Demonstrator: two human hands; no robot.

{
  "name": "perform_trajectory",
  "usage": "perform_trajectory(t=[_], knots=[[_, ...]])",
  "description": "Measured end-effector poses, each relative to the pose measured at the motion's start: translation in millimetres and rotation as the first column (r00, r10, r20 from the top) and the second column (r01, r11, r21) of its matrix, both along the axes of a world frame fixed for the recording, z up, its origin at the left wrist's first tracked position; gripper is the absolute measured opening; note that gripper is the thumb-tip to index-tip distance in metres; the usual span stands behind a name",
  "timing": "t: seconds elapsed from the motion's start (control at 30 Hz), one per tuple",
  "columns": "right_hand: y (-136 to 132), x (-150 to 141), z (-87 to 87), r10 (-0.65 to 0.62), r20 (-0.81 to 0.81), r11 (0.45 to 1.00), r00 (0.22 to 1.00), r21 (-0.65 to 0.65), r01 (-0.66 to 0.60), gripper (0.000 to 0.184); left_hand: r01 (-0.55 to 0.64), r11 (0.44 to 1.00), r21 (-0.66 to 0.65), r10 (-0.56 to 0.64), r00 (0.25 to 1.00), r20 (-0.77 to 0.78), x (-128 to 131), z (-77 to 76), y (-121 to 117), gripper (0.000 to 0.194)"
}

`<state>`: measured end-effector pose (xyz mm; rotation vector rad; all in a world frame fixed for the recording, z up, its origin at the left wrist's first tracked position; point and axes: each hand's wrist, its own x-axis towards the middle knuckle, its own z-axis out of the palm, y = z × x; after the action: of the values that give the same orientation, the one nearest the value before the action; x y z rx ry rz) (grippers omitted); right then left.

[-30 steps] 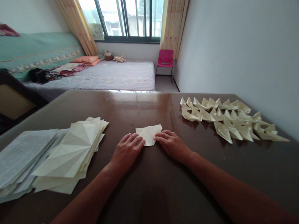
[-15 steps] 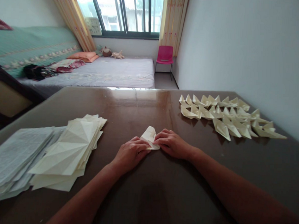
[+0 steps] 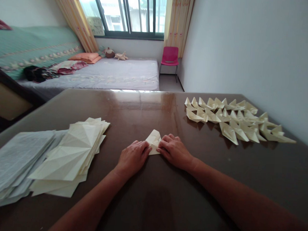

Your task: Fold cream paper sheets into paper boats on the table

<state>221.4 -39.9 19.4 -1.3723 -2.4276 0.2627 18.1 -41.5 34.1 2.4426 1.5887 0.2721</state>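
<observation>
A small folded sheet of cream paper (image 3: 154,140) lies on the brown table between my two hands, its upper tip pointing away from me. My left hand (image 3: 134,158) has its fingers curled together on the paper's left edge. On the opposite edge, my right hand (image 3: 175,150) pinches the paper with bent fingers. My fingertips cover both lower sides of it. To the right, several folded paper boats (image 3: 228,132) stand in rows. To the left rests a pile of creased cream sheets (image 3: 76,149).
Beside the creased sheets, a stack of printed papers (image 3: 16,160) sits at the left of the glossy brown table (image 3: 144,110). A dark chair (image 3: 10,97) stands at the table's left. Beyond are a bed (image 3: 130,72), a pink chair (image 3: 170,56) and a window.
The paper has gone from a wider, flat rectangle to a narrower shape with a pointed top. My hands have drawn in on it, and since half a second ago the left has slid slightly left.
</observation>
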Motion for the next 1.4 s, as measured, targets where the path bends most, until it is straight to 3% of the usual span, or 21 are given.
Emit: perform_trajectory(t=[0.3,0.83,1.0,1.23,1.4], knots=[[-0.1,-1.7,-0.4,-0.033,-0.010,0.999,0.999,-0.022,0.033,0.016,-0.037,0.998,-0.042,0.039,0.998,0.055,0.0,-2.0,1.4,0.029],[0.8,-2.5,-4.6,-0.084,-0.154,0.993,0.985,-0.090,0.071,0.009,-0.022,0.999,0.025,0.022,1.000,0.018,4.4,-5.7,-1.0,0.025],[-0.5,-2.5,-5.5,-0.071,-0.167,0.997,0.983,-0.055,0.062,0.014,-0.007,1.000,0.021,0.006,1.000,0.015,4.1,-8.7,0.9,0.041],[-2.7,-1.6,-3.0,0.039,-0.091,0.999,0.995,0.023,-0.037,0.018,0.026,0.999,0.041,-0.026,1.000,0.006,4.1,-13.1,2.4,0.045],[-4.1,-3.2,2.8,0.083,0.071,0.991,0.994,0.097,-0.089,0.020,0.151,0.969,0.195,-0.147,0.989,-0.032,7.4,-8.8,-0.1,0.040]])
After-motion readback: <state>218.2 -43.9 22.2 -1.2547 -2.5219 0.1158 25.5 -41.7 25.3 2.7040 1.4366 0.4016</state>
